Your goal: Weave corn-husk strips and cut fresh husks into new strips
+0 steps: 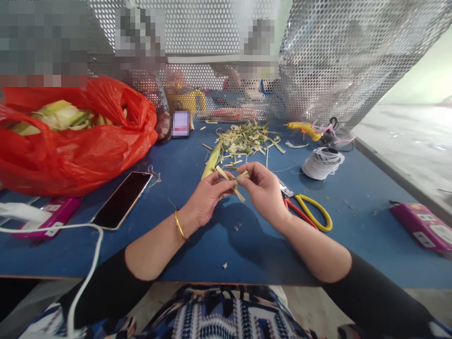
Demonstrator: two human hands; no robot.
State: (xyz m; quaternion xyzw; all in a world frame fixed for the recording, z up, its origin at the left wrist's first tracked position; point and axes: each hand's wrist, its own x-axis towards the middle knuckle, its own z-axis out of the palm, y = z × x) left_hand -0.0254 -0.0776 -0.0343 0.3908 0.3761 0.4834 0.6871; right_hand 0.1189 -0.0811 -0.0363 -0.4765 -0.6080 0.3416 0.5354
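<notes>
Pale strips of corn husk [240, 193] cross one another between my fingertips, held above the blue table. My left hand [211, 194], with a gold bangle at the wrist, pinches them from the left. From the right, my right hand [262, 189] closes thumb and forefinger on the same strips. Just behind my left hand lies a longer green-yellow corn husk [211, 162]. A heap of cut husk scraps [245, 137] spreads farther back. Scissors [310, 212] with red and yellow handles rest beside my right wrist, partly hidden by it.
A red plastic bag [120, 160] of husks stands left, near a phone [122, 200] and a white cable [96, 256]. At right are a white spool of thread [321, 165], a yellow glue gun [305, 129] and a purple power strip [423, 227]. A perforated metal screen [219, 33] closes the back.
</notes>
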